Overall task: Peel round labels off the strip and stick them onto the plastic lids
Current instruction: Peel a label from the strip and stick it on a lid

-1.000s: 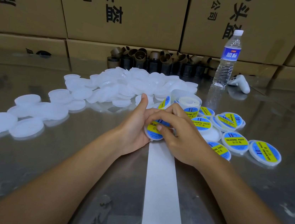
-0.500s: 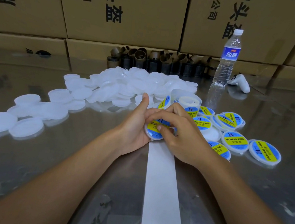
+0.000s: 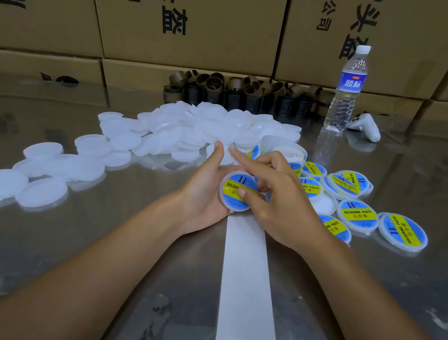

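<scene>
1. One long white paper backing strip (image 3: 245, 285) runs from the near table edge up under the hands. It looks like spent liner, laid flat and straight, probably so it feeds out of the way.
2. The left hand (image 3: 199, 198) cradles a round white plastic lid (image 3: 227, 202) from below, fingers curled under it and thumb raised clear. The lid is tilted up toward the person so its top can be worked on.
3. The right hand (image 3: 283, 205) has its thumb pressed on the round blue-and-yellow label (image 3: 239, 181) already on that lid. The middle fingers hook the lid's right rim and the index finger is straight, off the lid. Judged step: rubbing the label down — this lid is nearly finished.
4. The labelled white lids (image 3: 357, 214) lie just right of the hands, a done pile kept apart from the blanks.
5. The coiled label strip (image 3: 287, 152) sits just beyond the right hand, near for the next peel.
6. A heap of plain white plastic lids (image 3: 187, 134) spreads left and behind, so plenty remain.
7. Furthest back on the shiny steel table (image 3: 40, 232) are a clear water bottle (image 3: 346, 91), a white handheld controller (image 3: 366, 126) and brown cardboard tube cores (image 3: 241, 90), with tan cardboard boxes (image 3: 193, 16) behind them.
</scene>
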{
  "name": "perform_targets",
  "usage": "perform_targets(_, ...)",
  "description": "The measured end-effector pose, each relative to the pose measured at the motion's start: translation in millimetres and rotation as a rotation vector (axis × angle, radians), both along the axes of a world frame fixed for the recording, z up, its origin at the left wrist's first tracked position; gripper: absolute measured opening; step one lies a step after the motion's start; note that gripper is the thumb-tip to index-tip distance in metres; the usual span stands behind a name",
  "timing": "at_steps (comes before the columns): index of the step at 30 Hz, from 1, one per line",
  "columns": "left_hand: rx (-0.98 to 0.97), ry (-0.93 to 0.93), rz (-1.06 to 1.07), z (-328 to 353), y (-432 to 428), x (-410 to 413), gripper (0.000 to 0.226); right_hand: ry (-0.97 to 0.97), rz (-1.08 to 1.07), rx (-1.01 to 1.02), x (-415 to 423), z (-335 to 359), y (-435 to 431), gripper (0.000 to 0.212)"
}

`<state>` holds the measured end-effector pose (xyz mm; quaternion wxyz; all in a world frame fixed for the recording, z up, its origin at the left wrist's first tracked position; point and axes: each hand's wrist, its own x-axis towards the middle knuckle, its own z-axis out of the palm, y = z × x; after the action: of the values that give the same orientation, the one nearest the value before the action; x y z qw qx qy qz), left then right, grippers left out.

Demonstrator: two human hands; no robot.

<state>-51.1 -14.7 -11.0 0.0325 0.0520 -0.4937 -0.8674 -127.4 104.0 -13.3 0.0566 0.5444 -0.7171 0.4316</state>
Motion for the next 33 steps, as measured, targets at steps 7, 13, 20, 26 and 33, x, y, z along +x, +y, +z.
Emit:
perform_targets(7, -0.178, -0.043, 0.118, -1.7, 2.9, -0.1, 0.045, -0.005, -0.185, -0.098, -3.5, -1.0, -1.7, 0.038)
perform_targets(13, -0.183, -0.04, 0.146, -2.7, 2.6, 1.4, 0.029, -0.078, -0.268, -0.064, -7.4, -3.4, -2.0, 0.028)
perform_targets(20, -0.154, -0.014, 0.175, -1.0, 1.0, 1.9, 0.031, -0.139, -0.276, -0.051, -6.3, 2.7, 0.7, 0.01)
perform_targets(26, -0.186, -0.018, 0.17, -1.3, 2.3, 1.9, 0.029, -0.319, -0.168, -0.026, -6.2, 7.5, 1.0, 0.021)
perform_targets(33, -0.263, 0.013, 0.166, -2.4, 4.2, 3.1, 0.013, -0.462, -0.18, -0.094, -5.9, 10.3, 0.8, 0.02)
